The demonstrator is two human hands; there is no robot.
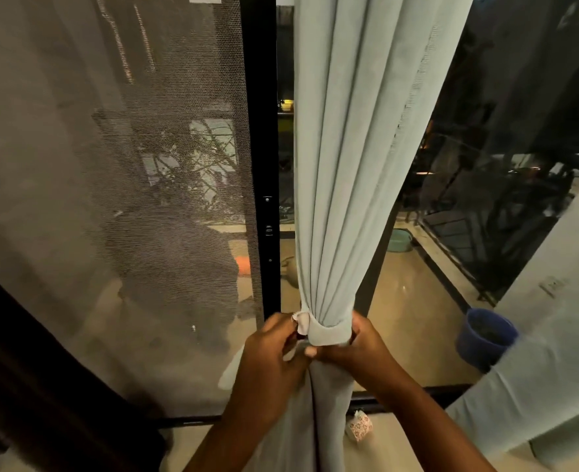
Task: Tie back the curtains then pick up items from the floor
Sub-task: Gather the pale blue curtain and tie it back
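OK, both hands are in at the waist of the pale curtain (pixel 342 165), which hangs gathered into folds in front of the dark door frame (pixel 262 165), w/ the mesh screen (pixel 111 165) off to the left. The tie-back band (pixel 327 332) is wrapped round the front of the bunch, snug, folds pinched in above it. Left hand (pixel 267 359) has its fingers curled in at the band's loose end (pixel 300 324), that paler tab sticking up on the left side, looks like a pinch on it. Right hand (pixel 359 345) is curled round the right side of the bundle, thumb pressed across toward the left hand, so it's gripping curtain and band together. How the end fastens I can't tell, the knuckles hide it. My read: fastening is half done, so right hand should keep the bundle squeezed while the left pulls the tab taut & secures it; let go early and the folds will prob spring loose. Keep the band level, not sliding down. Floor stuff waits: a small patterned bag (pixel 358 425) lies near the curtain's foot, just right of it. A second curtain panel (pixel 536 369) hangs at the right, a blue bucket (pixel 487 335) outside beyond the glass.
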